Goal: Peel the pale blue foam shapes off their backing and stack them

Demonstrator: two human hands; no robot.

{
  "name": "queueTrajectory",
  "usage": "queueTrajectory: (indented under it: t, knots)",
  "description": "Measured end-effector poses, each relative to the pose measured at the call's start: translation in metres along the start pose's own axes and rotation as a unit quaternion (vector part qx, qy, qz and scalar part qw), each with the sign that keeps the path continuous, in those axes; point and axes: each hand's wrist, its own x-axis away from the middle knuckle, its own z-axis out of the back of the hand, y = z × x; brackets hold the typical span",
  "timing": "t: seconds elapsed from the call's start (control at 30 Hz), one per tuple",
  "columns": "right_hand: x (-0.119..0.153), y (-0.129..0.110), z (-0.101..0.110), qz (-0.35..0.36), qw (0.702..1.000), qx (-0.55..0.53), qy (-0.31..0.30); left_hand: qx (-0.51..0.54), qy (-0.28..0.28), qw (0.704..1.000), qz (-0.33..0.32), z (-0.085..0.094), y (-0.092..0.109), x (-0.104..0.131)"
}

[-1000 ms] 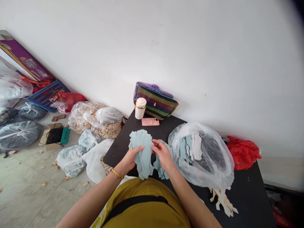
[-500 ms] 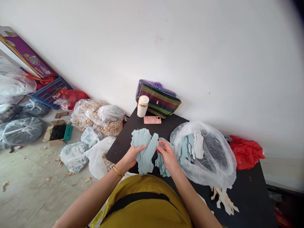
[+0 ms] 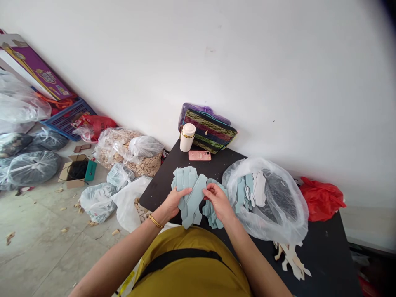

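A fanned stack of pale blue-green cut pieces (image 3: pixel 187 185) is gripped in my left hand (image 3: pixel 173 202), thumb across the top and fingers beneath. My right hand (image 3: pixel 217 200) pinches the edge of the rightmost piece (image 3: pixel 198 190) between thumb and fingertips. Under and beside that hand, a second pile of the same pieces (image 3: pixel 212 214) lies on the black table (image 3: pixel 161 181). To the right, an opened clear plastic bag (image 3: pixel 278 206) holds more blue-green pieces (image 3: pixel 244 192) and some whitish ones (image 3: pixel 259 189).
A white lidded cup (image 3: pixel 187 138), a pink phone (image 3: pixel 199 155) and a striped mesh pouch (image 3: pixel 210 130) stand by the wall. On the table's right are a red plastic bag (image 3: pixel 321 198) and pale scraps (image 3: pixel 292 260). Filled bags (image 3: pixel 130 152) and a small box (image 3: pixel 77 171) crowd the floor at left.
My right fingertips have moved slightly left and now touch the edge of the rightmost piece. The fanned stack has shifted a little in my left hand.
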Motion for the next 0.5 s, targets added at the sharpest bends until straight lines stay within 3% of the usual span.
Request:
queueTrajectory:
  t: [0.23, 0.5]
  knots:
    - [0.002, -0.035, 0.029, 0.016, 0.999, 0.027, -0.017, 0.006, 0.006, 1.0, -0.003, 0.004, 0.005, 0.002]
    - [-0.007, -0.016, -0.005, 0.03, 0.994, 0.091, -0.054, -0.018, -0.016, 1.0, 0.01, -0.003, 0.0, 0.004]
